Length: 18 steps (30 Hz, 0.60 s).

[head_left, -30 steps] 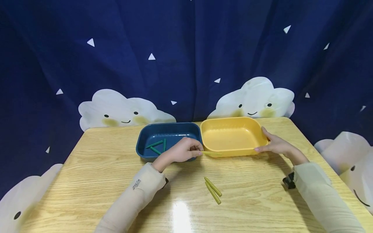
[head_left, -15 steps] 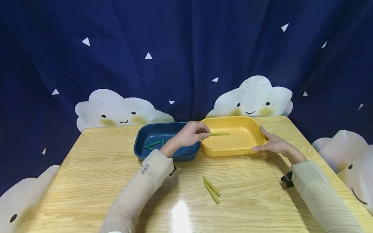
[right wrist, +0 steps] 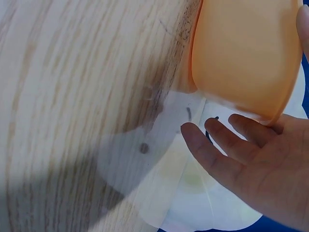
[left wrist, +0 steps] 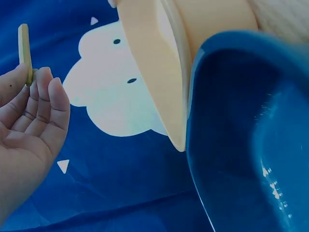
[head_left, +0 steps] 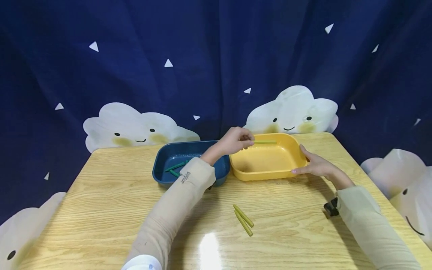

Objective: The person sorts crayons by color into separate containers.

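My left hand (head_left: 236,139) pinches a yellow crayon (head_left: 265,142) between thumb and fingertips, over the back left of a yellow bin (head_left: 263,175). In the left wrist view the crayon (left wrist: 25,48) points up from the fingertips. At the bin's right end is my right hand (head_left: 317,165), thumb on the rim and a finger at the front corner. Its other fingers (right wrist: 222,164) hang free below the bin in the right wrist view. The inside of the yellow bin shows nothing lying in it.
Left of the yellow bin stands a dark blue bin (head_left: 221,179) with several green crayons (head_left: 174,167), partly behind the left sleeve. Two yellow crayons (head_left: 243,216) lie side by side on the wooden table (head_left: 111,198). A dark blue curtain (head_left: 189,37) hangs behind.
My left hand has carried the yellow crayon from the yellow bin's front left corner up and back over its far side. The right hand keeps its place at the bin's right end.
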Tool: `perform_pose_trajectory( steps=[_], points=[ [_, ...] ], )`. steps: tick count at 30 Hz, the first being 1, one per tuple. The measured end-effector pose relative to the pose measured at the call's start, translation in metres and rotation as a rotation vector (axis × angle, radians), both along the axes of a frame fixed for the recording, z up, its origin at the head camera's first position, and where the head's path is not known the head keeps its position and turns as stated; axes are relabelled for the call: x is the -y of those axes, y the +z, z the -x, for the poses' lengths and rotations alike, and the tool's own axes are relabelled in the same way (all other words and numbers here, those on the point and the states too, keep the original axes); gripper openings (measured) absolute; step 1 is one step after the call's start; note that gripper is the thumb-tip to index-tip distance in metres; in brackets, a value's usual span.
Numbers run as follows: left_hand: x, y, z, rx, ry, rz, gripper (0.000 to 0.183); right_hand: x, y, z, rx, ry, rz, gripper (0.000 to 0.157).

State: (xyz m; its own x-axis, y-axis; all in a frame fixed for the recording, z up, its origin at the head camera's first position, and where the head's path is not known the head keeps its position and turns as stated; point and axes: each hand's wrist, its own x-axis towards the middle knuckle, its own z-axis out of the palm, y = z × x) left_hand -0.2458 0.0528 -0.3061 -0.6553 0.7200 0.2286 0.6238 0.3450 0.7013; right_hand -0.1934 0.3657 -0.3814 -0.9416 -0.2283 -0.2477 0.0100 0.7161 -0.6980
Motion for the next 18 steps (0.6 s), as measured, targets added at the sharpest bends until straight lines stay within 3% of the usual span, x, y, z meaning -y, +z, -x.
perform_pose_trajectory(
  steps=[8, 18],
  points=[
    [-0.021, 0.005, 0.023, 0.003, 0.048, 0.047, 0.012, 0.0, 0.003, 0.001, 0.01, -0.014, -0.009, 0.116],
    [-0.051, 0.001, 0.049, -0.024, 0.063, 0.144, 0.016, 0.001, 0.003, 0.0, 0.005, -0.012, 0.0, 0.115]
  ],
)
